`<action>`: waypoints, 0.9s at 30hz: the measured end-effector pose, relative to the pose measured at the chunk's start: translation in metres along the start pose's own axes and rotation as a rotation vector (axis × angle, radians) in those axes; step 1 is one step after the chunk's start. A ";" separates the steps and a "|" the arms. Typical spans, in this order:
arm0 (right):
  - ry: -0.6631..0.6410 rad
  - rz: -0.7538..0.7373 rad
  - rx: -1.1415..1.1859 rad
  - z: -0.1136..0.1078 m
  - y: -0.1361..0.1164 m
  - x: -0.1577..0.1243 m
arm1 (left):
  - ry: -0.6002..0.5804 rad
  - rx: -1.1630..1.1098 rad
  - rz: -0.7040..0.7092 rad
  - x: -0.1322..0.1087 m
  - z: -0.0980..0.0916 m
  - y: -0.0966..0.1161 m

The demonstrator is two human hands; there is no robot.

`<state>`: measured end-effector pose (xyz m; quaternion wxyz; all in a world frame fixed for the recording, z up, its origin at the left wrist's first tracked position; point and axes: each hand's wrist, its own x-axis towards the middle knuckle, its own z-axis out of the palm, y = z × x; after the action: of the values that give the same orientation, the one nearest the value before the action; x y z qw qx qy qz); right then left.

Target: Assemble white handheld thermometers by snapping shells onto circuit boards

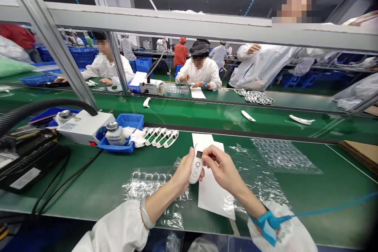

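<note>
"What's before you?"

"From my station, a green workbench (97, 187); a black case (44, 147) and a white box (88, 124) sit by its left edge. Both carry printing too small for me to read."

"The hands?"

"The left hand (183, 168) is wrapped around a white handheld device (193, 176), roughly midway between the workbench's near and far edges. Thumb and forefinger of the right hand (221, 166) nearly meet beside its dark display (199, 154); I can't tell whether they pinch anything."

"Handling?"

"Light, stiff, slightly slippery, I'd judge. I'd grip the sides and spare the display, likely fragile."

"Any brand?"

"None I can make out; the round buttons' (196, 170) marks are illegible."
</note>
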<state>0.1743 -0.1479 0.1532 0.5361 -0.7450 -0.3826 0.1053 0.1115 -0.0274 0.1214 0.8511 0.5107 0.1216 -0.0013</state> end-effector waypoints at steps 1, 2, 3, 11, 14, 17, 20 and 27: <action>-0.006 -0.007 -0.002 0.003 -0.004 -0.001 | 0.010 -0.017 -0.002 -0.005 0.000 -0.001; -0.011 -0.012 -0.005 0.006 -0.008 -0.002 | 0.018 -0.032 -0.005 -0.008 -0.001 -0.001; -0.016 -0.017 -0.010 0.008 -0.010 -0.002 | 0.024 -0.046 -0.006 -0.011 -0.001 -0.001; -0.030 -0.014 -0.071 0.013 -0.010 -0.001 | 0.015 -0.101 -0.002 -0.019 -0.005 -0.007; -0.034 -0.010 -0.070 0.013 -0.007 -0.002 | 0.018 -0.106 0.000 -0.020 -0.005 -0.008; -0.041 0.001 -0.056 0.013 -0.006 -0.002 | 0.018 -0.102 -0.002 -0.021 -0.005 -0.009; -0.043 0.001 -0.045 0.014 -0.007 -0.003 | 0.022 -0.098 -0.003 -0.021 -0.005 -0.011; -0.005 0.041 -0.047 0.018 -0.008 -0.006 | 0.045 0.008 0.003 -0.027 -0.003 -0.008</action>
<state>0.1560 -0.1384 0.1514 0.5153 -0.7648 -0.3711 0.1089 0.0840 -0.0322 0.1185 0.8462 0.5141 0.1401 0.0109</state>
